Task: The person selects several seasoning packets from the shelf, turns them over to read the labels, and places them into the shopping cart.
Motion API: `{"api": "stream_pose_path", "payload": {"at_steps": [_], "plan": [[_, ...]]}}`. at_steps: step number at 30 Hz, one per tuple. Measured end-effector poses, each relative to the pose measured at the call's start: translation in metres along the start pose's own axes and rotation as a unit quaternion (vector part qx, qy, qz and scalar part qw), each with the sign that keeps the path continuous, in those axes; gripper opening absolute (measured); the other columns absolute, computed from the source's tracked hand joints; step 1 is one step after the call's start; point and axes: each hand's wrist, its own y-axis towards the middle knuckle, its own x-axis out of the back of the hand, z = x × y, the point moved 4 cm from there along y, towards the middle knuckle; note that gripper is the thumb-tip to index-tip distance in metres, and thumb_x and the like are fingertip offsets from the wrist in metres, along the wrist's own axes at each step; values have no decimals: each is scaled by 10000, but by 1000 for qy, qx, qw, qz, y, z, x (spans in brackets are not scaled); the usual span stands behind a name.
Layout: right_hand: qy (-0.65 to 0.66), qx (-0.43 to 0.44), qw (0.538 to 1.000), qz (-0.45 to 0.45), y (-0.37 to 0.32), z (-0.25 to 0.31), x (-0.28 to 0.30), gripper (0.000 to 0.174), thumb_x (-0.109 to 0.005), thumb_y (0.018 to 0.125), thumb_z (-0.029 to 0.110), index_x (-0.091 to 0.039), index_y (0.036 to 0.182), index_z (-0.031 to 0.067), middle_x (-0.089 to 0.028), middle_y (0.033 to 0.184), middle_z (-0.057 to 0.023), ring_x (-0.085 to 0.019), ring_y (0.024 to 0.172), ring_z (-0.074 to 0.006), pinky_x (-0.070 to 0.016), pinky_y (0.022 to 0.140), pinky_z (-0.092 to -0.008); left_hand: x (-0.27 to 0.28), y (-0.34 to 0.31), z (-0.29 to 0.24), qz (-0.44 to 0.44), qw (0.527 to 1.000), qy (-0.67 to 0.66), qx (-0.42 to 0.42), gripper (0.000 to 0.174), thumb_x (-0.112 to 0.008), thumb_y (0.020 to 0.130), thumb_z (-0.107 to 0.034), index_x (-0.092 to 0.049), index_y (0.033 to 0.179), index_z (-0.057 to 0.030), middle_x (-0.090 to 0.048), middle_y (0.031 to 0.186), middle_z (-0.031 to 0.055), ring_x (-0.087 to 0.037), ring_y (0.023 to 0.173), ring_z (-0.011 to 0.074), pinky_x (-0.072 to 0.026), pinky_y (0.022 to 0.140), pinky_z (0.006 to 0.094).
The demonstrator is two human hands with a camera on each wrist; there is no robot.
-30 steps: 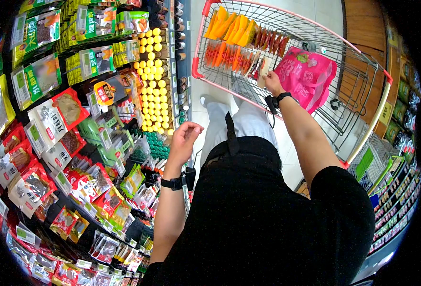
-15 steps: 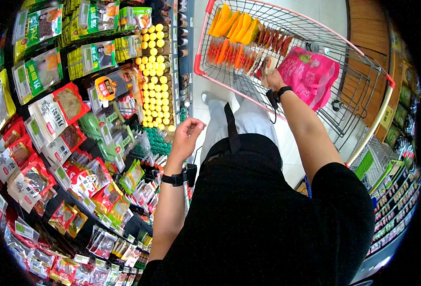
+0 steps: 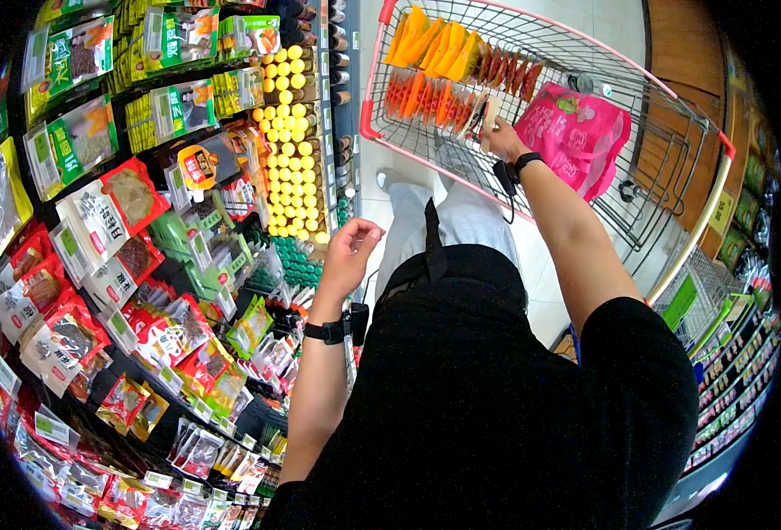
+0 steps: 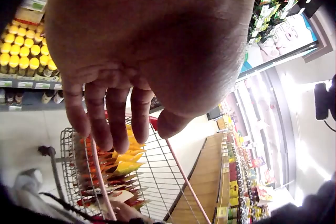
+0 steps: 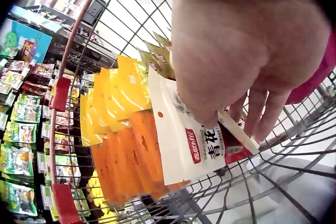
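And here's the right hand [image 5: 247, 50], down inside the shopping cart [image 3: 368, 120], gripping a cream packet [image 5: 177, 129]: thumb on its printed front, the other fingers round behind it. The packet is tilted, just beside the row of orange packets [image 5: 139, 145], towards the near side of the cart. Over at the far left of the cart, yellow packets [image 5: 131, 85] lean in a neat row, and dark red packets [image 3: 511, 72] carry that row on to the right. Right of the hand sits a bright pink bag [image 3: 576, 137], slumped in the basket, with a clear bottle [image 3: 587, 86] lying just beyond it.

Now the left hand [image 3: 349, 261]! It's up in the air between the shelves and the person's body, grip open and holding nothing, fingers loosely bent. A black strap [image 3: 327, 333] goes round that wrist, another black strap [image 3: 526, 162] round the right one. Nearest on that side are green-capped bottles [image 3: 291, 268], with yellow-capped bottles [image 3: 290, 163] farther off, and out to the left hang red-and-white food packets [image 3: 112, 212], some tilted, price labels among them.
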Motion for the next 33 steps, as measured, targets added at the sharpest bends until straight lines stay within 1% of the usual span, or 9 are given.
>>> {"api": "stream_pose_path", "payload": {"at_steps": [4,7,12,16,19,25,27,30,33], "plan": [[64,-56,996,38,5,-6,-8,551,-644,872,129,-449,1388,104,-653,977,-106,-586,736,-168,-507,556,-294,2,1,-1,7,1000,5,9,167,-590,974,-192,-612,1016,-32,-678,990,34,-604,922,108,-466,850,255],[112,-56,990,65,11,-18,-10,550,-645,872,128,-449,1387,111,-652,977,-112,-586,712,-167,-501,545,-284,3,5,2,17,1000,-3,-6,159,-593,971,-186,-609,1000,-30,-676,974,35,-604,906,107,-467,840,256],[198,-91,972,90,-6,-18,-7,622,-630,908,207,-382,1473,122,-622,1123,-88,-592,956,-210,-535,792,-408,4,10,-9,32,999,18,-32,148,-598,967,-167,-610,979,-21,-674,944,36,-608,879,104,-478,835,258],[200,-75,972,99,-19,-13,-7,470,-600,944,219,-506,1394,120,-625,1126,-63,-606,994,-200,-544,825,-375,12,13,-11,44,998,15,-51,163,-596,973,-195,-609,995,-33,-669,961,29,-595,889,101,-466,831,250],[223,-71,967,103,-28,-10,-8,435,-600,925,130,-506,1347,84,-670,1011,-51,-624,863,-152,-522,730,-308,20,9,-11,55,996,11,-64,163,-588,977,-198,-604,1006,-37,-667,972,30,-597,900,103,-465,840,252],[217,-63,974,6,-61,18,-8,225,-487,941,73,-569,1145,21,-637,1060,-95,-620,813,-185,-531,681,-298,42,0,13,46,994,-5,-99,170,-615,961,-187,-611,982,-19,-673,921,32,-607,850,95,-479,805,247],[212,-9,977,25,-85,50,-14,179,-503,948,100,-583,1094,33,-620,904,-42,-611,773,-146,-527,695,-281,53,-5,21,38,993,-9,-107,147,-627,952,-164,-620,953,-17,-671,918,26,-597,848,83,-477,795,242],[267,29,963,16,-114,99,-23,121,-518,948,89,-605,999,22,-617,790,-39,-560,595,-105,-428,501,-239,72,-15,34,22,990,-29,-134,115,-657,925,-111,-618,863,-23,-662,907,23,-573,830,78,-473,765,244],[174,120,977,35,-144,167,-37,153,-523,962,175,-619,962,56,-583,747,-1,-507,542,-81,-421,481,-240,93,-21,59,13,977,-92,-190,147,-671,908,-81,-596,794,-28,-653,908,36,-571,819,89,-478,758,255]]}}
